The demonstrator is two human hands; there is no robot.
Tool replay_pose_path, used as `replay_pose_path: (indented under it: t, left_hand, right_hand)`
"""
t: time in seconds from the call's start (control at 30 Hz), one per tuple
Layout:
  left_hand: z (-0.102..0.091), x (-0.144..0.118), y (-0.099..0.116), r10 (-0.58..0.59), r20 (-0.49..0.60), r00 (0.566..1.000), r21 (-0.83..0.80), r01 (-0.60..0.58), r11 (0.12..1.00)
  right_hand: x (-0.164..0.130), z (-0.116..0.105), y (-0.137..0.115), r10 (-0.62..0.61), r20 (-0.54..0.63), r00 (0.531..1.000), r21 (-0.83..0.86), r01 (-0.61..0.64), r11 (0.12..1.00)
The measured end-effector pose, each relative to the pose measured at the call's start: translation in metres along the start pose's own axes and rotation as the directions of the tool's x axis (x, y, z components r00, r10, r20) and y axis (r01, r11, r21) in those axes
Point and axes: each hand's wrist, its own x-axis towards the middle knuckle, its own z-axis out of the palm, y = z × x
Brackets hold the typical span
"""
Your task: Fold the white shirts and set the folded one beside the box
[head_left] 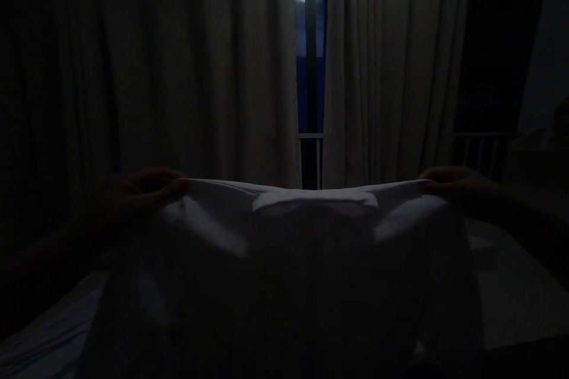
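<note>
A pale bed surface (511, 302) is seen low in the dim view, below and beyond the fingers (433, 182) at the right. Rumpled bedding (48, 343) is spread on it at the lower left, beneath the fingers (171, 185) there. Its middle is hidden behind the held white sheet (306, 213). What else lies on it cannot be told in the darkness.

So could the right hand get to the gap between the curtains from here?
Probably not freely: the right hand is gripping a corner of the white cloth, held taut with the left hand, and the curtains hang beyond.
</note>
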Motion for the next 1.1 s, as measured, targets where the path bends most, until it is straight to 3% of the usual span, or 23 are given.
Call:
replay_pose_path:
  t: [0.07,0.17,0.23,0.33,0.43,0.53,0.6,0.67,0.77,0.9,1.0,1.1]
  left_hand:
    - [-0.002,0.002,0.004,-0.019,-0.047,0.999,0.0,0.019,1.0]
    - [0.01,0.017,0.0,0.009,-0.02,1.0,0.03,-0.009,1.0]
    - [0.034,0.034,-0.016,0.037,0.037,0.999,0.036,-0.038,0.999]
    - [0.094,0.061,-0.063,0.055,0.166,0.985,0.031,-0.061,0.998]
    - [0.171,0.078,-0.127,0.033,0.326,0.945,0.058,-0.054,0.997]
    - [0.252,0.078,-0.196,0.015,0.417,0.909,0.105,-0.064,0.992]
    - [0.304,0.067,-0.24,-0.026,0.485,0.874,0.144,-0.05,0.988]
    - [0.35,0.049,-0.279,-0.142,0.568,0.811,0.229,0.01,0.973]
    - [0.404,0.014,-0.327,-0.292,0.617,0.731,0.346,0.082,0.935]
    - [0.44,-0.02,-0.367,-0.353,0.617,0.703,0.402,0.103,0.91]
    - [0.449,-0.03,-0.382,-0.383,0.581,0.718,0.452,0.107,0.886]
    - [0.451,-0.039,-0.384,-0.405,0.497,0.768,0.536,0.096,0.839]
  right_hand:
    - [0.005,-0.004,0.0,-0.033,-0.106,0.994,-0.003,0.033,0.999]
    - [0.023,-0.003,0.004,-0.021,-0.203,0.979,0.001,0.022,1.0]
    - [0.042,0.006,0.016,0.002,-0.175,0.985,-0.021,-0.005,1.0]
    - [0.08,0.035,0.054,0.012,-0.061,0.998,-0.148,-0.021,0.989]
    - [0.122,0.073,0.121,0.052,0.022,0.998,-0.269,-0.044,0.962]
    - [0.154,0.114,0.208,0.134,0.116,0.984,-0.321,-0.09,0.943]
    - [0.167,0.144,0.271,0.18,0.213,0.96,-0.344,-0.099,0.934]
    - [0.171,0.174,0.333,0.235,0.293,0.927,-0.372,-0.115,0.921]
    - [0.165,0.215,0.412,0.317,0.321,0.892,-0.465,-0.143,0.874]
    - [0.15,0.243,0.476,0.339,0.235,0.911,-0.562,-0.158,0.812]
    - [0.143,0.247,0.493,0.252,0.195,0.948,-0.589,-0.092,0.803]
    - [0.138,0.25,0.496,0.147,0.136,0.98,-0.666,-0.019,0.746]
